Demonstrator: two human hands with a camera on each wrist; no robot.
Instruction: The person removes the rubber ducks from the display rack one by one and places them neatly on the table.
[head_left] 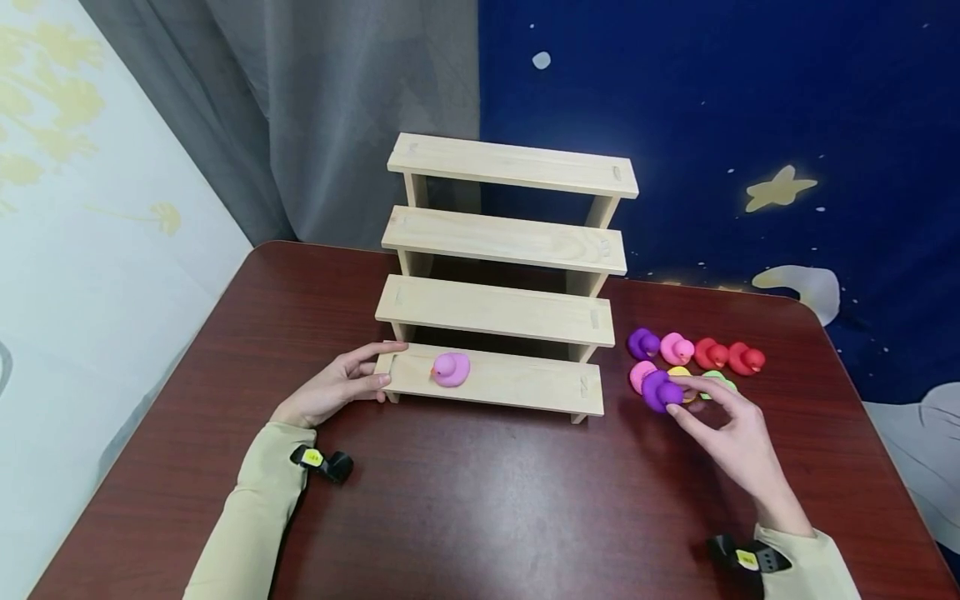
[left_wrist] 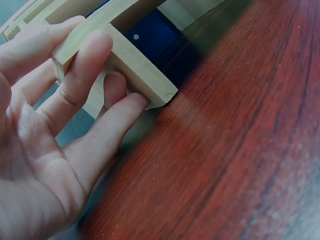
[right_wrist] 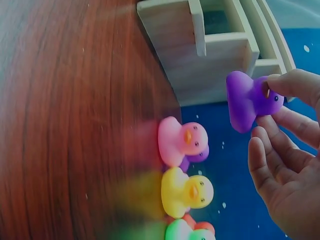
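A purple rubber duck (head_left: 658, 392) is pinched by its head between the thumb and fingers of my right hand (head_left: 738, 442), raised over the other ducks. My left hand (head_left: 337, 390) grips the left end of a four-step wooden display stand (head_left: 525, 385) at its lowest step. In the left wrist view its fingers and thumb lie around the corner of the wood (left_wrist: 142, 70). On that lowest step, near the left end, sits a lilac duck (head_left: 452, 370) facing left.
Right of the stand, ducks stand in two rows on the dark red table (head_left: 480, 500). The back row has a purple duck (head_left: 642, 343), a pink duck (head_left: 677, 348) and two red ones. A pink duck (right_wrist: 172, 142), a yellow duck (right_wrist: 175, 192) and a green duck (right_wrist: 180, 231) form the front row.
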